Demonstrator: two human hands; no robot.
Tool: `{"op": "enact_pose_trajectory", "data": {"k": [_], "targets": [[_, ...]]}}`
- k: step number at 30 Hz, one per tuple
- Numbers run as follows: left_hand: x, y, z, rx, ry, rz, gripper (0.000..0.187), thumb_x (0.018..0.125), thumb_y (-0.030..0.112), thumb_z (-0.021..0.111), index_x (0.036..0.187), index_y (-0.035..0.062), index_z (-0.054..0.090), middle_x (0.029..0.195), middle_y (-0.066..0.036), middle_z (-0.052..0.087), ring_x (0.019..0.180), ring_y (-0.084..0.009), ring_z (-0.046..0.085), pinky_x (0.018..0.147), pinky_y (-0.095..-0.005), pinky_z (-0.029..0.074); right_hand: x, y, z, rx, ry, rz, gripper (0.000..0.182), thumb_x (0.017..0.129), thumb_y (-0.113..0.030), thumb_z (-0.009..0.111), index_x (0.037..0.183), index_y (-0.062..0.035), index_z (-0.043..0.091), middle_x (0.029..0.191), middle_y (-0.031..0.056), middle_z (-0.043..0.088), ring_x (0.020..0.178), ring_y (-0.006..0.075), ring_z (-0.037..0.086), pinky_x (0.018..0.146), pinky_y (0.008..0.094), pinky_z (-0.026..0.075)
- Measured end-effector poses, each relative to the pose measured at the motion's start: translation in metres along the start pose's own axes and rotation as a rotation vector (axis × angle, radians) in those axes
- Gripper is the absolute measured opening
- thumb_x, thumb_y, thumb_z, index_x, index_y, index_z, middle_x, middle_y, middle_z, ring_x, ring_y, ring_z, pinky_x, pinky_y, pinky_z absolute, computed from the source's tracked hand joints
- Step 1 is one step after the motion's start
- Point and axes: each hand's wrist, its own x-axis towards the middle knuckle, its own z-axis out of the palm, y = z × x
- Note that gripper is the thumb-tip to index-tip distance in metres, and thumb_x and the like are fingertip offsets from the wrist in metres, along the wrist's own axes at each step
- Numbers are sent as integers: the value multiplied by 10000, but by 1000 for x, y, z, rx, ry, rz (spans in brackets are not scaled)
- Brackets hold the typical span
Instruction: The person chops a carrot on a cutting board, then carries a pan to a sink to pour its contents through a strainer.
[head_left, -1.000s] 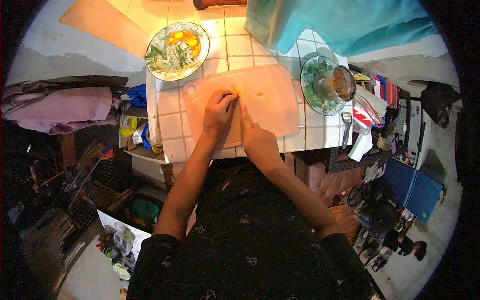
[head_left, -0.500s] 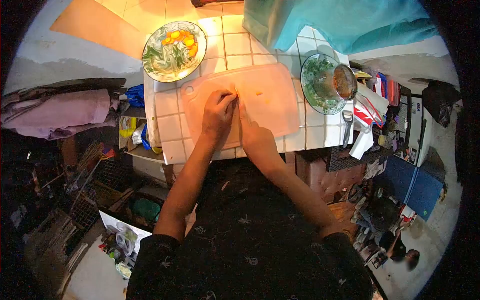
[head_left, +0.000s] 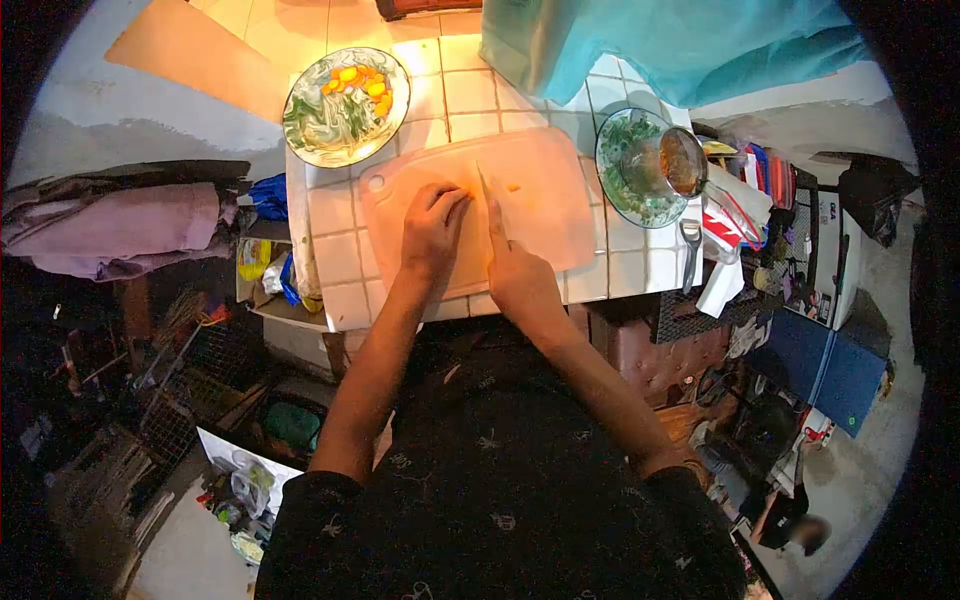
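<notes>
On a pale cutting board (head_left: 555, 230), my right hand (head_left: 522, 282) grips a kitchen knife (head_left: 483, 182), index finger stretched along the blade, tip pointing away from me. Just left of the blade, my left hand (head_left: 430, 232) has its fingers closed on a small bit of carrot (head_left: 469, 194), mostly hidden by the fingertips. A small yellow-orange scrap (head_left: 514, 188) lies on the board to the right of the knife. Beyond the board at the left, a patterned plate (head_left: 305, 140) holds orange carrot slices (head_left: 370, 84) and some green-and-white stuff, either food or decoration.
At the right of the white tiled table (head_left: 470, 88) stand a green-patterned plate (head_left: 618, 180) and a strainer-like round vessel (head_left: 683, 162). A peeler (head_left: 691, 250) lies near the edge. Teal cloth (head_left: 660, 45) hangs at the back; a person (head_left: 785, 515) is at lower right.
The knife blade has shifted slightly right, away from my left fingertips, and my right hand went with it. My left hand stays almost in place.
</notes>
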Motion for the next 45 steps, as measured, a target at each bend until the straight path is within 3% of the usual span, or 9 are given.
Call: {"op": "enact_pose_trajectory", "data": {"k": [7, 11, 14, 17, 19, 20, 25, 34, 45], "targets": [[-1, -10, 2, 24, 16, 66, 102, 895, 2, 729, 986, -38, 707, 998, -160, 680, 913, -294, 691, 797, -349, 565, 1, -4, 6, -62, 50, -102, 751, 935, -122, 579, 1597, 34, 259, 671, 106, 571, 514, 279, 586, 464, 400, 484], [-1, -7, 3, -18, 5, 5, 122, 876, 5, 717, 994, -25, 709, 997, -173, 682, 935, -341, 678, 829, -394, 556, 2, -7, -2, 35, 89, -124, 728, 941, -117, 572, 1588, 38, 278, 662, 92, 562, 525, 271, 598, 473, 388, 492], [-1, -7, 2, -26, 1, -1, 128, 867, -9, 715, 994, -25, 709, 994, -170, 684, 933, -340, 678, 828, -391, 556, 1, -5, 4, 63, 97, -112, 712, 945, -116, 567, 1581, 42, 289, 803, 146, 671, 539, 263, 613, 489, 379, 505], [-2, -11, 3, -9, -2, 0, 130, 864, -17, 712, 994, -27, 708, 993, -167, 684, 929, -337, 679, 824, -388, 556, 3, -1, 13, -17, -10, -95, 693, 957, -107, 531, 1587, 28, 274, 1069, 242, 709, 593, 320, 650, 538, 424, 531], [-1, -10, 3, -5, 10, 17, 122, 887, -21, 721, 1008, -27, 713, 992, -155, 684, 899, -288, 692, 787, -340, 561, 15, -2, 15, 122, -153, 35, 686, 965, -98, 492, 1596, 17, 246, 1274, 294, 639, 649, 383, 668, 584, 476, 541], [0, -11, 3, -9, 11, 26, 122, 887, -21, 721, 1008, -27, 713, 992, -155, 684, 899, -288, 692, 787, -340, 561, 20, -4, 14, 118, -144, 37, 686, 965, -98, 492, 1596, 17, 246, 1274, 294, 639, 649, 383, 668, 584, 476, 541], [0, -9, 3, -18, 8, 16, 136, 869, -12, 715, 1004, -25, 719, 996, -167, 686, 937, -330, 682, 828, -382, 557, 23, 3, 15, 103, -141, 55, 766, 953, -105, 494, 1626, -19, 140, 1130, 280, 683, 686, 424, 672, 622, 515, 545], [-1, -10, -1, -1, -11, 15, 117, 897, -24, 709, 1013, -40, 714, 1020, -172, 698, 959, -303, 701, 856, -355, 563, 3, 1, -2, 54, -74, 40, 804, 910, -98, 557, 1607, 38, 180, 770, 205, 636, 595, 365, 636, 566, 462, 536], [-3, -8, -2, -54, -15, -8, 104, 904, -31, 682, 1005, -47, 704, 1027, -166, 689, 948, -302, 691, 838, -354, 557, 2, -7, 6, 72, -5, -76, 746, 921, -89, 557, 1588, 49, 254, 679, 168, 611, 552, 347, 621, 534, 460, 521]]}}
